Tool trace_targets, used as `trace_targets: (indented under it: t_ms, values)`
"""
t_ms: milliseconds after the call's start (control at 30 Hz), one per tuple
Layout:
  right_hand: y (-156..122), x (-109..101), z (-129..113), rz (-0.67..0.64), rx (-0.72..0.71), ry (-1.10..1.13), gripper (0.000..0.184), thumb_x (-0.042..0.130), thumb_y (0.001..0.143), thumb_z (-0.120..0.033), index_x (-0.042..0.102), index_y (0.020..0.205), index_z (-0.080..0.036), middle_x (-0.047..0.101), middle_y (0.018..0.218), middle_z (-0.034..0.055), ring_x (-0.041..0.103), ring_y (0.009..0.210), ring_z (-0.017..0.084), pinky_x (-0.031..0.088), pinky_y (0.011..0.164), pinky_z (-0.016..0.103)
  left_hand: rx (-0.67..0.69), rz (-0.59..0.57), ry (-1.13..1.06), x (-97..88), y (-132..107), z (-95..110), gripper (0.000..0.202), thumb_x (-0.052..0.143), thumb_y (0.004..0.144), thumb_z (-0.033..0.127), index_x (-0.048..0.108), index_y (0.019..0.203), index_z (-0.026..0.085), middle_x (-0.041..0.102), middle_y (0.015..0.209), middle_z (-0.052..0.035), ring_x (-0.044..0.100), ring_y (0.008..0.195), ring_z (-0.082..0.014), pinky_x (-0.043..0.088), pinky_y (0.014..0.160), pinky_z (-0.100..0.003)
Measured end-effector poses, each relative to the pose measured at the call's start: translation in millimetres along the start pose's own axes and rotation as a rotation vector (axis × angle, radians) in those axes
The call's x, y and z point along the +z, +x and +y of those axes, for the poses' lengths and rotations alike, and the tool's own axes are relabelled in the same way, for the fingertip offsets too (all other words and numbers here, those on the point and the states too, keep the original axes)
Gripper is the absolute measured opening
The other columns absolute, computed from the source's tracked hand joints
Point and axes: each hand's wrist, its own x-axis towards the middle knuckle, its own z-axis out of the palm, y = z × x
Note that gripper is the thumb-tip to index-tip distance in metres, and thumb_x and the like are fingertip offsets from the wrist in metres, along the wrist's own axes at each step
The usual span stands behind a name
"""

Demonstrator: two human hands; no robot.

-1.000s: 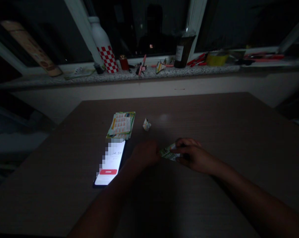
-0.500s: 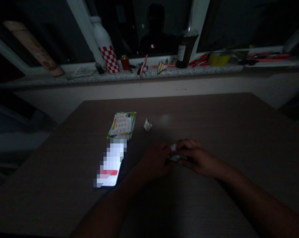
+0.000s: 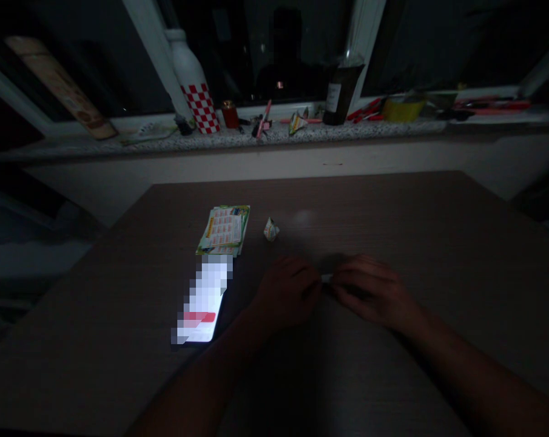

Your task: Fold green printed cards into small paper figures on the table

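Observation:
Between my two hands, low over the table, a small piece of paper [image 3: 326, 278] shows as a pale sliver; most of it is covered by fingers. My left hand [image 3: 290, 290] is closed on its left end. The fingers of my right hand [image 3: 369, 287] pinch the right end. Beyond my left hand stands a small folded paper piece [image 3: 270, 230] with printed sides. To the left lies a stack of printed cards [image 3: 224, 230], green at the edges. A lit phone [image 3: 201, 303] rests just in front of the stack, its screen partly pixelated.
The brown wooden table [image 3: 392, 212] meets a wall under a granite windowsill [image 3: 256, 138]. On the sill stand a white bottle with red checks [image 3: 196, 91], a small red jar [image 3: 229, 114], a dark pouch [image 3: 338, 97], several pens and a yellow roll [image 3: 404, 109].
My right hand has moved slightly right, and the paper, seen before with printed faces showing, is now only a thin pale strip. The cards, phone and folded piece have stayed put.

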Motion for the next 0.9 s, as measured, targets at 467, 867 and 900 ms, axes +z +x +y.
trace_targets:
  t_ms: [467, 867, 900]
  values:
    - [0.3, 0.5, -5.1, 0.036, -0.062, -0.051, 0.011, 0.064, 0.076, -0.014, 0.062, 0.084, -0.021, 0.067, 0.074, 0.0021, 0.061, 0.067, 0.016, 0.048, 0.067, 0.033, 0.124, 0.17, -0.008, 1.4, 6.2, 8.2, 0.008, 0.053, 0.08, 0.021, 0.059, 0.077, 0.016, 0.063, 0.079, -0.0041, 0.055, 0.078, -0.0163, 0.043, 0.074, -0.033]
    - [1.7, -3.4, -7.6, 0.056, -0.089, -0.036, 0.012, 0.066, 0.075, -0.014, 0.063, 0.084, -0.021, 0.067, 0.073, 0.0008, 0.061, 0.065, 0.014, 0.048, 0.067, 0.032, 0.153, 0.17, 0.01, 0.3, 11.5, 7.7, 0.009, 0.052, 0.079, 0.02, 0.057, 0.071, 0.018, 0.064, 0.073, -0.0009, 0.055, 0.072, -0.0136, 0.041, 0.074, -0.032]
    - [2.1, -3.7, -8.0, 0.056, -0.097, -0.037, 0.013, 0.067, 0.074, -0.013, 0.062, 0.083, -0.021, 0.067, 0.073, 0.001, 0.061, 0.065, 0.014, 0.048, 0.067, 0.032, 0.155, 0.172, 0.011, 0.2, 11.2, 7.6, 0.009, 0.052, 0.079, 0.02, 0.057, 0.071, 0.018, 0.063, 0.073, -0.0006, 0.055, 0.072, -0.0133, 0.041, 0.074, -0.031]
